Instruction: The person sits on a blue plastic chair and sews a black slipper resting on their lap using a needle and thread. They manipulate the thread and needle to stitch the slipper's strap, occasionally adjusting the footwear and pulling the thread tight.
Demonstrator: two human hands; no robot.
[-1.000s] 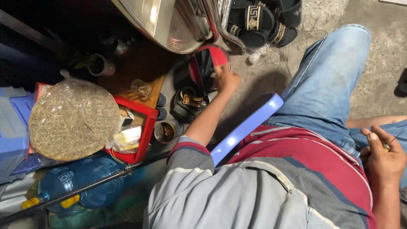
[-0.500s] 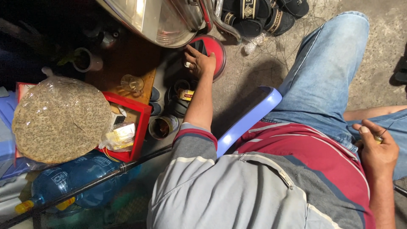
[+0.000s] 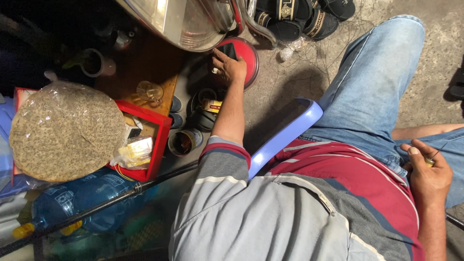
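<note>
My left hand (image 3: 226,66) reaches out to a round red tray (image 3: 249,58) on the floor. Its thumb and fingers close around a dark flat object (image 3: 230,49) lying on the tray. Just below my forearm stand dark round tins (image 3: 205,108), one with a small yellow-labelled packet on it. My right hand (image 3: 427,174) rests on my right thigh, shut on a small yellowish piece (image 3: 429,162) with a thin wire coming off it. I sit on a blue plastic stool (image 3: 285,135), in blue jeans and a striped shirt.
A large shiny metal vessel (image 3: 188,21) overhangs the tray. Black sandals (image 3: 295,21) lie beyond it. At left sit a red box (image 3: 157,133), a bag-wrapped round brown disc (image 3: 65,130), a glass (image 3: 150,90), a cup (image 3: 96,63), an open tin (image 3: 183,142), a blue water bottle (image 3: 82,198) and a black rod (image 3: 106,198).
My left hand has moved further out over the red tray and settled on the dark flat object. My right hand has stayed on my thigh.
</note>
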